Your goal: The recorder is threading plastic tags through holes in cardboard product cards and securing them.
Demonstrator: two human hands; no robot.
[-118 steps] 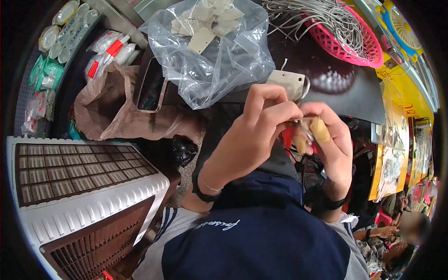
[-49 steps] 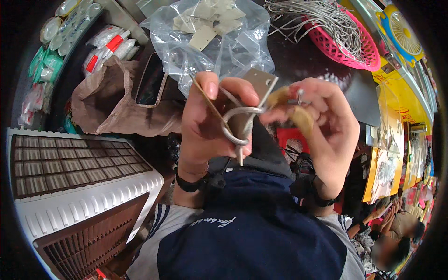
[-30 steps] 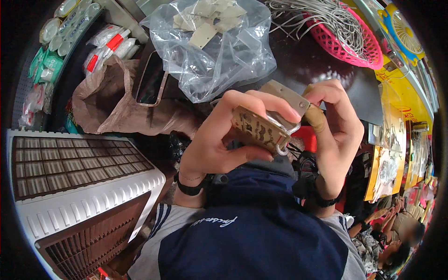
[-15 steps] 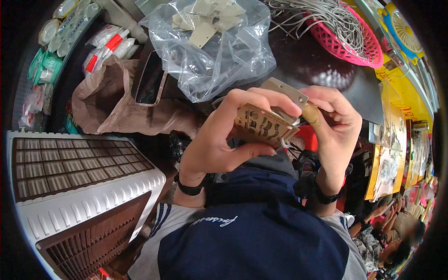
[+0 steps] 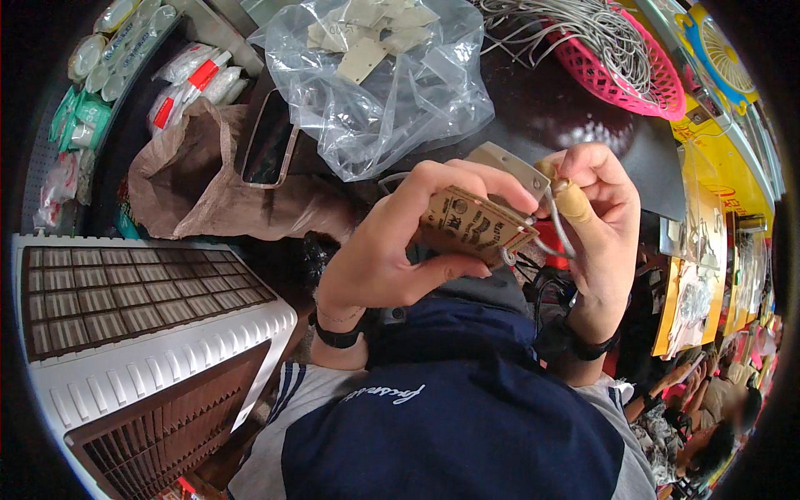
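Observation:
My left hand point(image 5: 379, 250) is closed round a small stack of brown printed card tags point(image 5: 471, 223). Between its fingers a blank beige tag point(image 5: 506, 167) with corner holes sticks out at the far side. My right hand point(image 5: 607, 212) pinches a thin grey cord point(image 5: 563, 229) close to a hole in the beige tag. Tan coverings wrap its thumb and a fingertip. The cord curves down from the pinch, and a short white loop hangs at the stack's corner. Whether the cord passes through the hole is hidden by the fingertips.
Beyond my hands, a clear plastic bag point(image 5: 383, 117) holds several beige tags point(image 5: 363, 60) on the dark table point(image 5: 533, 108). A pink basket point(image 5: 583, 71) of grey cords stands far right. A phone point(image 5: 268, 142), brown bag point(image 5: 187, 179) and white air cooler point(image 5: 167, 350) are left.
My right hand has drawn slightly back from the tag's corner and curled its fingers in. A loop of grey cord now shows below its thumb. The left hand holds nearly the same place.

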